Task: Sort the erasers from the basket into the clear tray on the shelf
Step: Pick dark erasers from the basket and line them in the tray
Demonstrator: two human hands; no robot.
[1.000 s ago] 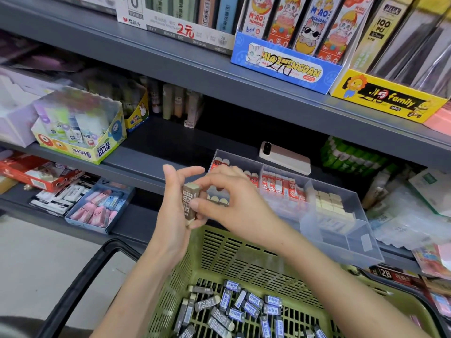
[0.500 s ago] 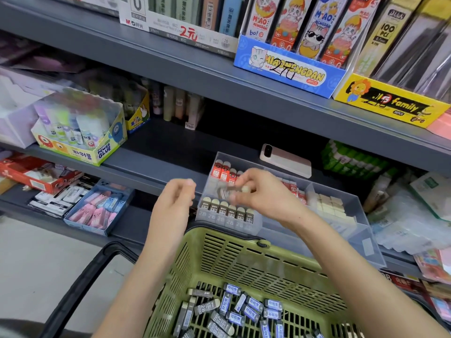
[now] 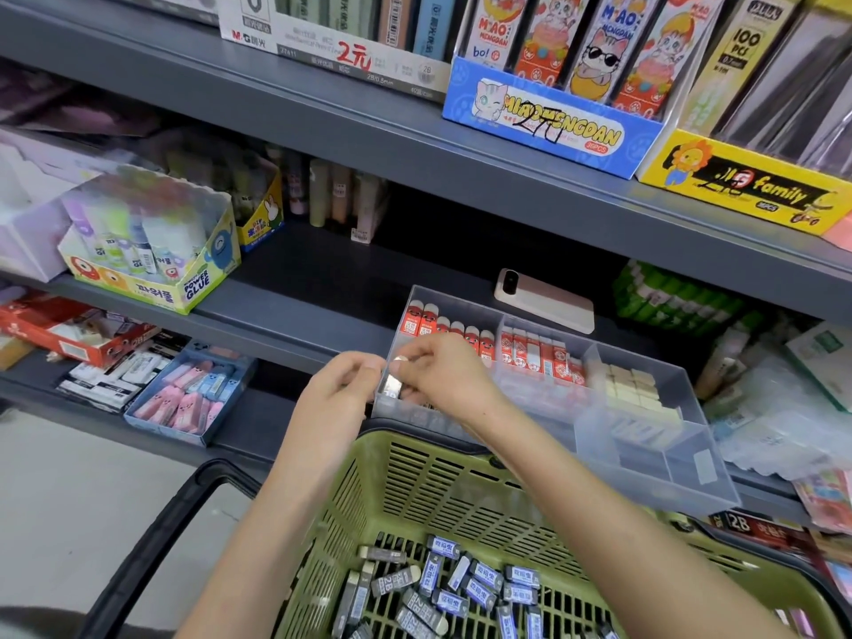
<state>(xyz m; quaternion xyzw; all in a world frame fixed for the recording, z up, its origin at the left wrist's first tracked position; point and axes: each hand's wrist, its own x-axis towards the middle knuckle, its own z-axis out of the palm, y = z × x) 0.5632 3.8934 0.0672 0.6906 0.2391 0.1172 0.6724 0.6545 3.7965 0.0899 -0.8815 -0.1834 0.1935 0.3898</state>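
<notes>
The right hand (image 3: 442,375) was reached into the front-left compartment of the clear tray (image 3: 691,481), which was set on the shelf (image 3: 299,311) just behind the green basket (image 3: 415,472). A grey eraser (image 3: 391,387) was pinched between its thumb and fingertips. This eraser was seen through the tray wall, held upright, with its long axis about vertical and one short end pointed down toward the tray floor. The left hand (image 3: 339,398) was placed just beside the front-left corner of the tray, with its fingers curled inward; whether something was held in it could not be told. In the basket, the loose erasers (image 3: 465,588) in grey and blue sleeves were laid flat, with their long axes turned in many directions. In the back compartments the red-sleeved erasers (image 3: 442,327) were stood upright in rows, and cream blocks (image 3: 631,385) were packed in the right compartment. A pink phone (image 3: 544,299) was laid on the shelf behind the tray.
</notes>
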